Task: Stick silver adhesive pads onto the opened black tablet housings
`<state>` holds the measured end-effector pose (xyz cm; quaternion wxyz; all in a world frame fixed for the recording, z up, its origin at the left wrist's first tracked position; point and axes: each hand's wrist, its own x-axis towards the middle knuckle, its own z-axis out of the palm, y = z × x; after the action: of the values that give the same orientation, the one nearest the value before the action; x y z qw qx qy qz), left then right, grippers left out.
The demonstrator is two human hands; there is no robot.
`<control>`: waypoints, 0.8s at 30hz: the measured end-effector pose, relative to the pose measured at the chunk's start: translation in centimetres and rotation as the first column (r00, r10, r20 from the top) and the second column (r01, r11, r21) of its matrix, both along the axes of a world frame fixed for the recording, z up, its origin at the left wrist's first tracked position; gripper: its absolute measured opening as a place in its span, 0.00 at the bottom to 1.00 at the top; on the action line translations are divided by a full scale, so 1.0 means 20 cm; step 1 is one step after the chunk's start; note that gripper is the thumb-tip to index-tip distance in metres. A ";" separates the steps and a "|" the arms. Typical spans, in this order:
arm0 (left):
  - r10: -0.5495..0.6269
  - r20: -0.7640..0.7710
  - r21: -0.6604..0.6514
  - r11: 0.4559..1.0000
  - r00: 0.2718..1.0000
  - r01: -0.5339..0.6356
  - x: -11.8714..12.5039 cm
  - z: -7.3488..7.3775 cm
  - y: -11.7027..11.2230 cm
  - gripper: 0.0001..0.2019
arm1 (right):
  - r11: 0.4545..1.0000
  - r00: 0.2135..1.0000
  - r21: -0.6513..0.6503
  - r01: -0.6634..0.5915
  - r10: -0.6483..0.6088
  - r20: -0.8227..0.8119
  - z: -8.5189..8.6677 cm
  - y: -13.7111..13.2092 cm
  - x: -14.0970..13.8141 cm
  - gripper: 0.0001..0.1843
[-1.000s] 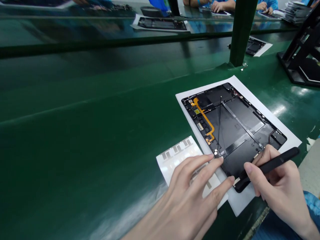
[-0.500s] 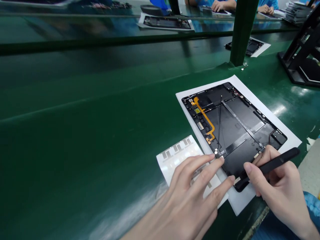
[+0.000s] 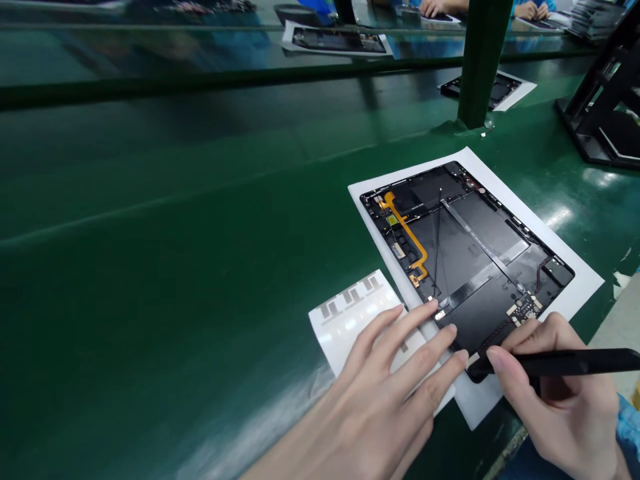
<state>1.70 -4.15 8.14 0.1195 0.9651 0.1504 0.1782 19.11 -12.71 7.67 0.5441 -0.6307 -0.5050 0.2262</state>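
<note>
The left hand (image 3: 385, 393), fingers spread apart, steadied the open tablet (image 3: 450, 247) on white paper (image 3: 585, 287) near the tabletop's (image 3: 150, 267) front edge. The right hand (image 3: 560, 393) clamped black tweezers (image 3: 565, 363) beside a small circuit board (image 3: 525, 309), which looked to need seating flat.

Head-worn view, angled down, close

Under and beyond the fingers (image 3: 425, 340), a glossy green workbench (image 3: 150, 233) streaked with glare; well ahead, a dark green upright post (image 3: 481, 67) and black metal stand (image 3: 595, 113); pale floor (image 3: 617, 333) just rightward.
</note>
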 end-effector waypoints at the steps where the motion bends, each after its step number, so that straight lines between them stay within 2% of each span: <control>1: -0.015 -0.009 0.005 1.000 1.000 0.015 0.00 0.00 0.00 0.19 | 1.000 1.000 -0.001 -0.003 0.003 -0.010 0.00 0.00 0.00 0.11; 11: -0.026 -0.032 -0.017 1.000 0.999 0.025 -0.01 0.00 0.01 0.19 | 0.999 0.997 -0.027 -0.026 0.024 -0.076 0.01 0.00 0.02 0.11; 18: 0.004 -0.029 -0.014 1.000 1.000 -0.004 -0.01 0.01 0.00 0.18 | 0.995 1.000 -0.102 -0.011 0.012 0.014 0.03 0.01 0.04 0.12; 24: -0.010 -0.032 -0.032 0.999 0.999 0.009 0.00 0.01 0.01 0.18 | 0.999 0.997 -0.010 -0.042 0.041 -0.060 0.00 -0.01 0.02 0.08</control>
<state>1.74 -4.02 8.37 0.1330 0.9665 0.1504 0.1597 19.47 -12.91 7.59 0.5505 -0.6160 -0.5003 0.2591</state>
